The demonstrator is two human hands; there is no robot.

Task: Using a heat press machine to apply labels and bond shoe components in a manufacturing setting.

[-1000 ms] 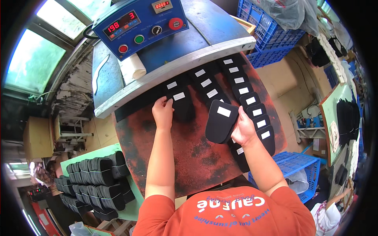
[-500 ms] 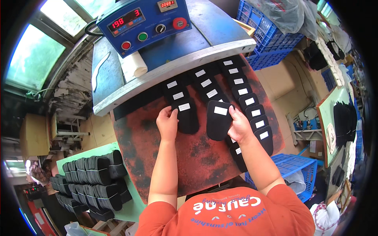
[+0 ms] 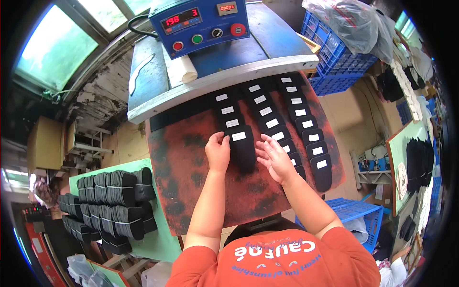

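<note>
Black insoles [image 3: 244, 155] lie in three overlapping columns on reddish plate [image 3: 178, 160]. Left hand [image 3: 218, 150] at left column's nearest edge (pinching or merely touching: cannot tell); right hand [image 3: 277, 160] loosely spread.

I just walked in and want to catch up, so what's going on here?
A person is handling black pads with white labels, laid in three overlapping rows on a reddish, dark-stained board before a blue machine. The left hand is at the edge of the left row's nearest pad; whether it grips it is unclear. The right hand is open and empty beside the middle row. Bundled black pieces sit on a green table at left.
</note>
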